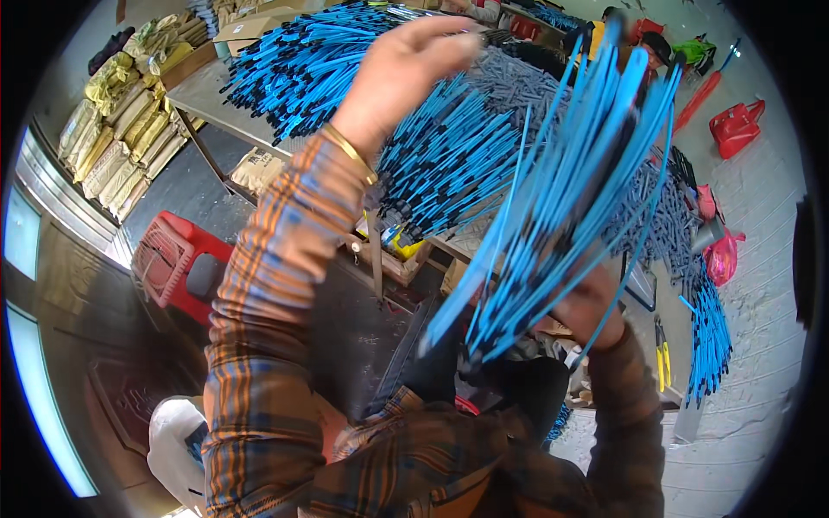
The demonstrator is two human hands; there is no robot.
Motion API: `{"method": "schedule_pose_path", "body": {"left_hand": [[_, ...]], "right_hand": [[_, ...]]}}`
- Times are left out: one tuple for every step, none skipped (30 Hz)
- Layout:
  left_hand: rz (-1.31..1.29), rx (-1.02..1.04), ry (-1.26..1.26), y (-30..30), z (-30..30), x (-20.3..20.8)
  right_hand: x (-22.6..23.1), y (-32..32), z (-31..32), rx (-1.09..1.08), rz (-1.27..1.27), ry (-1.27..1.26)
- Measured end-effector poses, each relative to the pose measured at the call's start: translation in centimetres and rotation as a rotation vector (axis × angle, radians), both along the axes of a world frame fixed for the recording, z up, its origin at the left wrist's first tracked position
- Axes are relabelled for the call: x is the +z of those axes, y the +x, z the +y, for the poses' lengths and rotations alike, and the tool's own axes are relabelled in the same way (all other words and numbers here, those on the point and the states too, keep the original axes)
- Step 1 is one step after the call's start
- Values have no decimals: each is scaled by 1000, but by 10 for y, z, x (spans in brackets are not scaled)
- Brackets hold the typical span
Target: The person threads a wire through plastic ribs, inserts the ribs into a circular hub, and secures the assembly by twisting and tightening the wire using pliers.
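Observation:
My right hand point(594, 304) is closed round a big loose bundle of long blue plastic strips with black parts point(561, 207), held tilted above my lap and the near table edge. Several strips stick out at the sides, and the bundle is blurred by motion. My left hand point(413, 76), with a gold bangle at the wrist, is raised over the table to the left of the bundle. Its fingers are stretched out and slightly blurred, with nothing seen in them. Below it lie a pile of blue strips point(449, 155) and a second pile point(298, 69) farther left.
Heaps of small grey plastic pieces point(522, 82) cover the table behind the bundle. At the right edge are a yellow-handled tool point(662, 356) and more blue strips point(710, 341). A red chair point(186, 259) and stacked sacks point(121, 129) stand left. Another person point(658, 47) sits beyond.

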State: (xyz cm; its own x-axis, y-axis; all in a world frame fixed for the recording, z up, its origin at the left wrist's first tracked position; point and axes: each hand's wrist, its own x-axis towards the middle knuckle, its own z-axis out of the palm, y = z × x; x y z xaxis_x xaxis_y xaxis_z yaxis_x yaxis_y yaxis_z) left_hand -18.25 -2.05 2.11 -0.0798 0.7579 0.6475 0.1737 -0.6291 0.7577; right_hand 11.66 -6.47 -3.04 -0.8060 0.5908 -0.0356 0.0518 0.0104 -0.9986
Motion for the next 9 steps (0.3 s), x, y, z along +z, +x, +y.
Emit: {"method": "schedule_pose_path", "body": {"left_hand": [[112, 195, 24, -24, 15, -13], [267, 317, -94, -44, 26, -34], [418, 425, -208, -55, 38, -54], [432, 384, -366, -57, 43, -75], [448, 340, -518, -54, 45, -92], [451, 330, -514, -51, 48, -107], [363, 202, -503, -49, 50, -124], [275, 76, -489, -46, 52, -140], [277, 58, -491, -42, 57, -142]], "right_hand": [[16, -19, 6, -58, 2, 52], [27, -40, 14, -116, 3, 104], [31, -53, 24, -128, -1, 106], [30, -66, 36, -95, 181, 28], [31, -75, 47, -63, 366, -43], [26, -85, 64, -74, 367, -41], [9, -94, 85, -104, 310, -208], [-7, -102, 102, -131, 253, -374], [-22, -111, 110, -153, 82, -398]]}}
